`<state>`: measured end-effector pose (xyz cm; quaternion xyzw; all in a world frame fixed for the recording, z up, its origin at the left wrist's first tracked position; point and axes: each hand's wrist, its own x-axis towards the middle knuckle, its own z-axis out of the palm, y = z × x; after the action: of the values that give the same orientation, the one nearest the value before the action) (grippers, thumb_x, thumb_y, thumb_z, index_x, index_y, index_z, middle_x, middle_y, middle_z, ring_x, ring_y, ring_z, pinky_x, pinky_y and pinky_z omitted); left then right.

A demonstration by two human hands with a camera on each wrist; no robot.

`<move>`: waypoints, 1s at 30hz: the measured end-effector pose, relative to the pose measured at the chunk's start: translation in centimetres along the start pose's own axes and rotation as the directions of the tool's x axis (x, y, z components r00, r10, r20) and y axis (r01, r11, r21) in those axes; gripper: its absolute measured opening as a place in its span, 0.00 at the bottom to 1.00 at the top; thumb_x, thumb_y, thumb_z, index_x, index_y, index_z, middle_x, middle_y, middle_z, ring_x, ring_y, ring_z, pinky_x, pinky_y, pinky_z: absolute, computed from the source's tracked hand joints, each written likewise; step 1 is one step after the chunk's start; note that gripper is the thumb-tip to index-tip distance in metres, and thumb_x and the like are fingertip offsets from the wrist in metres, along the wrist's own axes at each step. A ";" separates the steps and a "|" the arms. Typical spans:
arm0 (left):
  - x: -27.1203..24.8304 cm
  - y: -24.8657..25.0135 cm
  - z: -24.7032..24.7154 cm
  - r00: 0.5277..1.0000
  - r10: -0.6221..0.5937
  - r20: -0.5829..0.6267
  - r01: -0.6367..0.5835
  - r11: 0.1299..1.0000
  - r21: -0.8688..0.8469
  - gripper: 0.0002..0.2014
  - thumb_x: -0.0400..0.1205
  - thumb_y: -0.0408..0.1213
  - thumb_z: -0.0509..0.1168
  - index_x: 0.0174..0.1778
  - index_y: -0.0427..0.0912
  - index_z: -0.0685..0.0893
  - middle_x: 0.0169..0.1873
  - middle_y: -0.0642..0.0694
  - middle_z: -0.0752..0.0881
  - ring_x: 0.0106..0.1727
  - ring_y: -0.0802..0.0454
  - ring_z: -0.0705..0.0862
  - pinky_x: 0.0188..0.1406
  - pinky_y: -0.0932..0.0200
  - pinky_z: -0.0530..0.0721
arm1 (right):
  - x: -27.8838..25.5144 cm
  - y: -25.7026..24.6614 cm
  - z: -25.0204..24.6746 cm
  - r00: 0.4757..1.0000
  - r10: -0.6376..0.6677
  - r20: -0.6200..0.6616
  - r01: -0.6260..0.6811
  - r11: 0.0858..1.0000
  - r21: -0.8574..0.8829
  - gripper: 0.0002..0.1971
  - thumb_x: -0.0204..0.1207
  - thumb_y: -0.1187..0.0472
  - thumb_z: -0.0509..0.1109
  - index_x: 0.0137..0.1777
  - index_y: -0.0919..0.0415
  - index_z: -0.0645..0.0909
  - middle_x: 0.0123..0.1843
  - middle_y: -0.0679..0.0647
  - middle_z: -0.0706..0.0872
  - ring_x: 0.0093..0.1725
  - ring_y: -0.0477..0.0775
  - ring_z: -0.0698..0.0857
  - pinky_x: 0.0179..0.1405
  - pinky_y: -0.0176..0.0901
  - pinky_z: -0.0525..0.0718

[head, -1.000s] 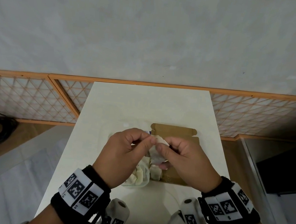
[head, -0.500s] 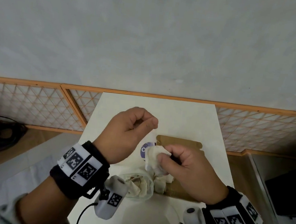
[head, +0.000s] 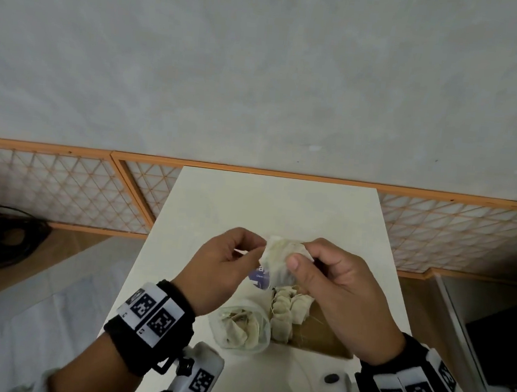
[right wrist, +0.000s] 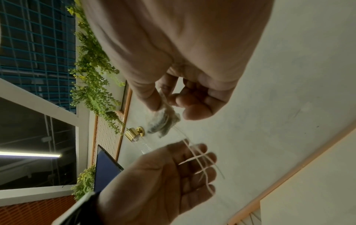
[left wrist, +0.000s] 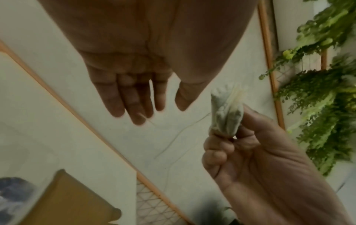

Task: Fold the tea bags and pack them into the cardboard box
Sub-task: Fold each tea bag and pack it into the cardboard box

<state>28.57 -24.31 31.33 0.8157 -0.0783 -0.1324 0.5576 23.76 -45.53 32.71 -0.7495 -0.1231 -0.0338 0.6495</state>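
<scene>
A small pale tea bag [head: 276,257] [left wrist: 225,117] [right wrist: 163,121] is held above the table, pinched between the thumb and fingers of my right hand [head: 298,261] [left wrist: 231,137] [right wrist: 169,105]. My left hand [head: 252,249] [left wrist: 159,109] [right wrist: 192,164] hovers just left of the bag with relaxed fingers. The bag's thin thread [right wrist: 194,153] [left wrist: 173,137] drapes across those fingers; I see no pinch on it. Below the hands lies the open brown cardboard box [head: 325,338] [left wrist: 67,202], with several folded tea bags [head: 287,309] along its left side.
A clear plastic cup [head: 264,338] of loose tea bags sits left of the box, with a blue round label [head: 258,278] behind it. The white table [head: 275,203] is narrow, with a wooden lattice rail [head: 62,189] behind. Cables [head: 4,234] lie on the floor at the left.
My left hand, lifted up and to the left half a second ago, has come back beside the tea bag. My right hand has raised the bag slightly.
</scene>
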 end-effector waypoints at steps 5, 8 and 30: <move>-1.7 1.4 -0.6 0.945 0.073 -0.320 -0.101 0.992 -0.071 0.07 0.86 0.43 0.70 0.60 0.54 0.87 0.51 0.56 0.90 0.46 0.47 0.90 0.45 0.53 0.87 | -0.3 0.7 -0.2 0.997 0.071 -0.038 -0.072 0.997 -0.010 0.12 0.85 0.54 0.72 0.45 0.60 0.90 0.34 0.65 0.81 0.35 0.67 0.78 0.38 0.60 0.81; -2.4 3.2 -0.7 0.935 0.233 -0.266 -0.246 0.969 -0.019 0.13 0.82 0.46 0.75 0.62 0.55 0.88 0.54 0.56 0.90 0.43 0.57 0.88 0.45 0.63 0.86 | -0.4 1.1 -0.2 0.998 0.049 -0.028 -0.050 0.998 -0.042 0.12 0.86 0.56 0.72 0.45 0.62 0.90 0.34 0.63 0.82 0.36 0.66 0.79 0.39 0.58 0.80; 1.3 1.8 4.3 0.945 0.276 0.175 -0.312 0.922 0.229 0.02 0.83 0.46 0.75 0.47 0.55 0.93 0.42 0.57 0.88 0.44 0.58 0.86 0.45 0.63 0.83 | -1.5 4.4 -3.2 0.994 0.104 0.042 -0.086 0.946 -0.313 0.09 0.85 0.56 0.75 0.44 0.56 0.90 0.29 0.49 0.83 0.29 0.45 0.78 0.31 0.48 0.77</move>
<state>28.57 -29.20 31.39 0.8480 -0.2549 -0.0925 0.4553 23.71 -49.46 28.67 -0.8480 -0.0987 0.0005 0.5207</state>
